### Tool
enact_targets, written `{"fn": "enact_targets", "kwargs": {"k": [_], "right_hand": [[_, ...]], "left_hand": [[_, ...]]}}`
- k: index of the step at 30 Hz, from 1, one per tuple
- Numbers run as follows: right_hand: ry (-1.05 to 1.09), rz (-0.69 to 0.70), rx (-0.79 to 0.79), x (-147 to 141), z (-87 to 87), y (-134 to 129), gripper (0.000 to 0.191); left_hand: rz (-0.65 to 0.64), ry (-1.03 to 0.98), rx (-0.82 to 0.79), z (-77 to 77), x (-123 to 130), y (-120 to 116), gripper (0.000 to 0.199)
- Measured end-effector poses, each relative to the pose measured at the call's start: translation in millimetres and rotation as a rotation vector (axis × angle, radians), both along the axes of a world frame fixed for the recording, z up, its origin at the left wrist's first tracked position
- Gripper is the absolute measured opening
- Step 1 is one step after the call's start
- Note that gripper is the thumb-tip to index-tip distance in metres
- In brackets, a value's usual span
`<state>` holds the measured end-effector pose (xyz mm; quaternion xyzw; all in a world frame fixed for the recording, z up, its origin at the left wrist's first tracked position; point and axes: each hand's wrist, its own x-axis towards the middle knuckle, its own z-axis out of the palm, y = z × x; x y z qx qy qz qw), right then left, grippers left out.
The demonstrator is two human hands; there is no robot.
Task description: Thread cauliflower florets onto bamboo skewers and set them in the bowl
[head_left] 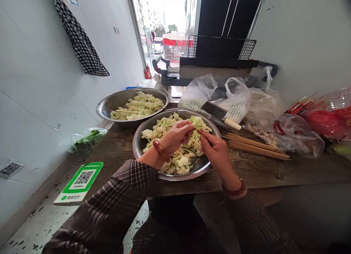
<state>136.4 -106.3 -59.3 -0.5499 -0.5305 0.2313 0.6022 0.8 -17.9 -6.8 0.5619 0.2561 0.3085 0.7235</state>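
Both my hands are raised over a steel basin (136, 144) of cut cauliflower florets (181, 164). My left hand (178, 135) is closed, thumb and fingers pinched together above the florets. Facing it, my right hand (215, 148) is closed too, its thumb and index finger pinched close to the left fingertips. Something small and thin may be between the two pinches, but it is too small to name. A second steel basin (102, 108), farther back on the left, has skewered cauliflower (142, 105) in it, with thin sticks leaning over its rim.
A bundle of bamboo skewers (255, 146) lies right of the near basin. Behind it rests a cleaver (215, 110) with a wooden handle. Plastic bags (237, 96) crowd the back right of the wooden table (252, 170). A QR-code card (82, 180) is at the left edge.
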Motion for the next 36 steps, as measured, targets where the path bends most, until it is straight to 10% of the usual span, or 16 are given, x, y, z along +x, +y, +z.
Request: {"fn": "enact_targets", "kwargs": {"k": [28, 36], "right_hand": [[0.098, -0.003, -0.028, 4.8, -0.1, 2.1, 0.044], [0.113, 0.014, -0.036, 7.1, -3.5, 3.2, 0.045]], "left_hand": [[-0.123, 0.028, 0.004, 3.1, -5.2, -1.5, 0.028], [0.021, 0.091, 0.241, 0.9, 3.3, -7.8, 0.014]]}}
